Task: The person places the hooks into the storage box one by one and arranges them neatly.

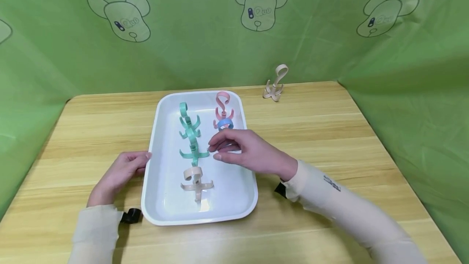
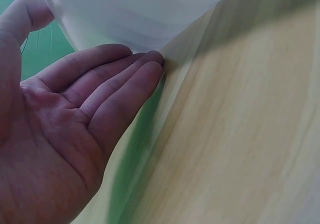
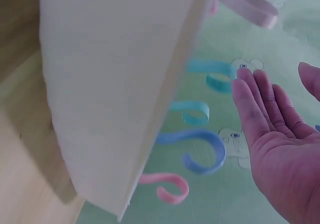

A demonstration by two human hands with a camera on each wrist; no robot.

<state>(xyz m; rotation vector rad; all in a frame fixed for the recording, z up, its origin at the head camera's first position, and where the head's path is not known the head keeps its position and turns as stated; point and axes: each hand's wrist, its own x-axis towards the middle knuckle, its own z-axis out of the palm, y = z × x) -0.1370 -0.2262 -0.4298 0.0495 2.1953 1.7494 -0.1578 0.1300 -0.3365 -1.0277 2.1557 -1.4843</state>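
Observation:
A white tray [image 1: 199,217] lies on the table with several plastic four-prong hanging hooks in it. On the tray's left side are a far green hook [image 1: 189,127], a nearer green hook [image 1: 194,155] and a beige hook [image 1: 198,184]. A pink hook [image 1: 223,113] and a blue hook [image 1: 225,123] stand at the far right, the blue one partly hidden by my right hand [image 1: 249,150]. That hand hovers over the tray, fingers relaxed, holding nothing. My left hand [image 1: 122,170] holds the tray's left side, thumb at the rim, fingers [image 2: 125,91] against its underside.
Another beige hook [image 1: 274,86] stands at the table's back edge, right of the tray. Green curtain [image 1: 205,52] with mouse-like outlines hangs behind and at the sides. Wooden tabletop [image 1: 329,133] surrounds the tray.

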